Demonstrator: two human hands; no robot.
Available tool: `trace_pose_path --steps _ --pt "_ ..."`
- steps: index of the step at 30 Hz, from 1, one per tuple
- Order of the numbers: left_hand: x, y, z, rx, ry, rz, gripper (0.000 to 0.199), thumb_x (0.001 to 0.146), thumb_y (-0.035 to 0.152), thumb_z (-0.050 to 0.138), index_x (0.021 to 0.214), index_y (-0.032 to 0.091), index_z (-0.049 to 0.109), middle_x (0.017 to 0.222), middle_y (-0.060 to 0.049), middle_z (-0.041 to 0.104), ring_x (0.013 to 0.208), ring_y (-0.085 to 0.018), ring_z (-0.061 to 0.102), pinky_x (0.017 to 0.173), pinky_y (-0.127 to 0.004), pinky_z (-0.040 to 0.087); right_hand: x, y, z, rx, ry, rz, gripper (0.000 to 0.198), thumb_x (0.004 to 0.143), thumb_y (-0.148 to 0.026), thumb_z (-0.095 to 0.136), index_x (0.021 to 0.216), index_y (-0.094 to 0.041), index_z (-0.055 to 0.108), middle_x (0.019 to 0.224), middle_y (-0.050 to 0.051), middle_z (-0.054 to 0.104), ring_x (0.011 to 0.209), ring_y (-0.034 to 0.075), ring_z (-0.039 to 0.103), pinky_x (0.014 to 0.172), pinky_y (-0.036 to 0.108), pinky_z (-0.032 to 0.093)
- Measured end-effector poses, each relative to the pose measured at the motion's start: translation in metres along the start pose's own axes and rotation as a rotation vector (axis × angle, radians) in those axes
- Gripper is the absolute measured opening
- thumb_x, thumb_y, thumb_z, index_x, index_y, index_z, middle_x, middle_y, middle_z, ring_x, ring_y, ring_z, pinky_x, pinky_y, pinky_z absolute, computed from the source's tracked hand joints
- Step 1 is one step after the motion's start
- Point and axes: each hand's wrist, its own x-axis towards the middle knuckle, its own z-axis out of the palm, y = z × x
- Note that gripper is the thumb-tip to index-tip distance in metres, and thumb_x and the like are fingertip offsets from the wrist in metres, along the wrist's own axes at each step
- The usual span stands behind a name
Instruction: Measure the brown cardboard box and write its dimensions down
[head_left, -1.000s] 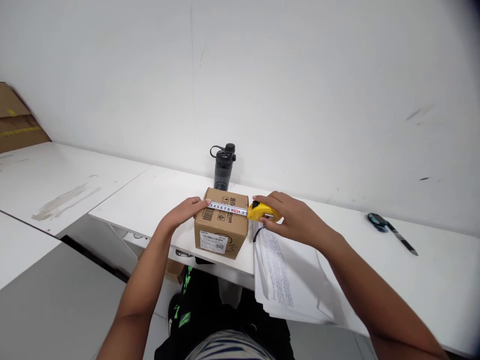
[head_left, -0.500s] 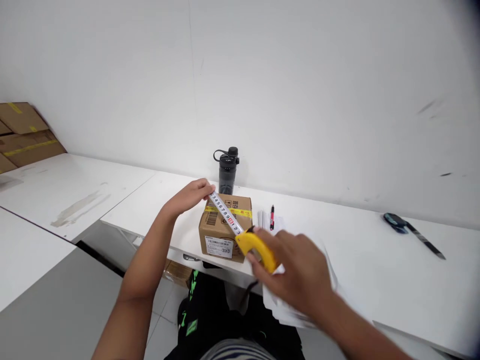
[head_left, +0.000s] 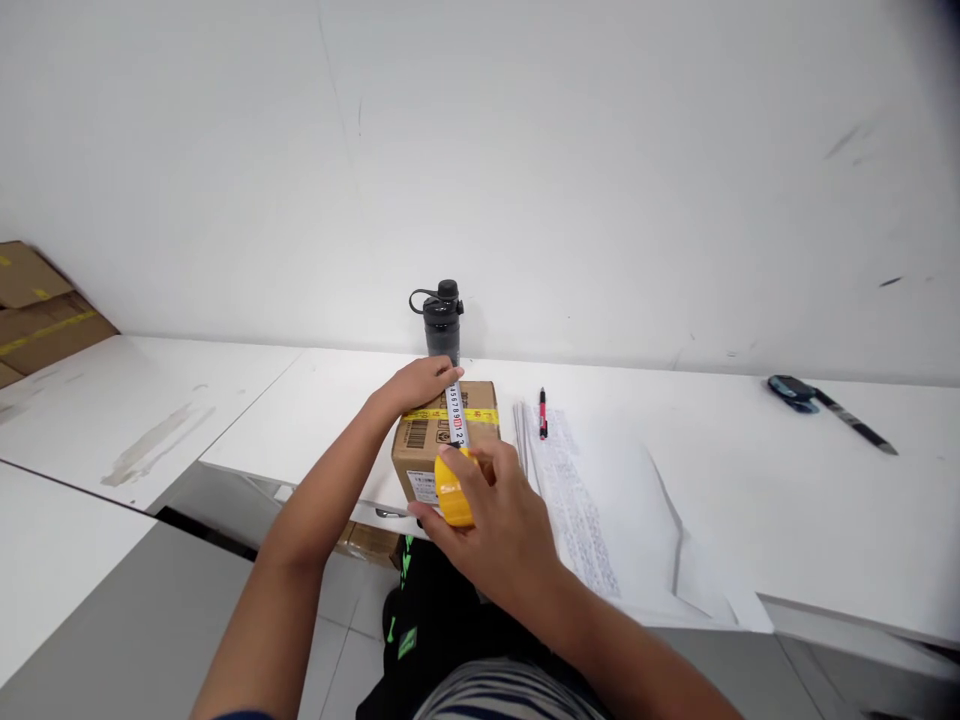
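Note:
A small cardboard box [head_left: 420, 460] with yellow tape across its top and a white label on its front sits at the table's near edge. Over its top runs the metal blade of a yellow tape measure [head_left: 453, 490], from the far edge to the near edge. My left hand [head_left: 424, 385] pinches the blade's end at the far edge of the box. My right hand [head_left: 499, 520] is closed around the yellow case, in front of the box's near top edge. The case hides part of the label.
A dark water bottle [head_left: 442, 325] stands behind the box by the wall. Right of the box lie printed papers [head_left: 577, 490] with a red pen [head_left: 543, 415] on them. Farther right is a dark, long-bladed object [head_left: 855, 420]. Larger cartons [head_left: 45, 320] are stacked far left.
The blade has swung from a diagonal across the box to nearly straight front to back. My left hand moved right along the far edge; my right hand moved left with the case.

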Motion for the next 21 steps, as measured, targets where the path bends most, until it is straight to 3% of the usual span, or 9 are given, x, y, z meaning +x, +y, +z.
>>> trace_pose_path --steps 2,4,11,21 --pt "-0.002 0.001 -0.001 -0.005 -0.027 0.021 0.042 0.085 0.06 0.046 0.073 0.021 0.053 0.076 -0.002 0.061 0.069 -0.02 0.053 0.06 -0.03 0.034 -0.001 0.003 -0.002 0.064 -0.078 0.006 0.051 0.085 -0.051 0.06 0.124 -0.021 0.047 0.127 0.02 0.052 0.111 0.035 0.058 0.067 0.042 0.058" --pt "-0.003 0.001 -0.001 -0.014 -0.043 0.044 0.042 0.084 0.061 0.047 0.071 0.021 0.051 0.074 -0.002 0.06 0.069 -0.02 0.053 0.06 -0.029 0.034 -0.004 0.007 -0.002 0.108 -0.153 0.024 0.054 0.085 -0.05 0.06 0.128 -0.023 0.041 0.133 0.019 0.051 0.114 0.036 0.058 0.068 0.046 0.059" --pt "-0.006 0.001 0.003 -0.024 -0.012 0.045 0.043 0.083 0.062 0.049 0.072 0.021 0.053 0.076 -0.002 0.061 0.07 -0.019 0.054 0.062 -0.03 0.037 -0.008 0.004 0.008 0.232 -0.11 0.128 0.063 0.08 -0.055 0.066 0.128 -0.027 0.038 0.124 0.018 0.054 0.107 0.036 0.062 0.072 0.052 0.059" --pt "0.004 0.003 0.01 -0.22 -0.114 0.078 0.042 0.079 0.06 0.058 0.075 0.018 0.058 0.073 0.001 0.058 0.067 -0.015 0.051 0.06 -0.027 0.039 -0.003 -0.013 0.014 0.387 -0.13 0.214 0.071 0.072 -0.05 0.075 0.128 -0.026 0.039 0.122 0.015 0.049 0.108 0.034 0.059 0.078 0.053 0.057"
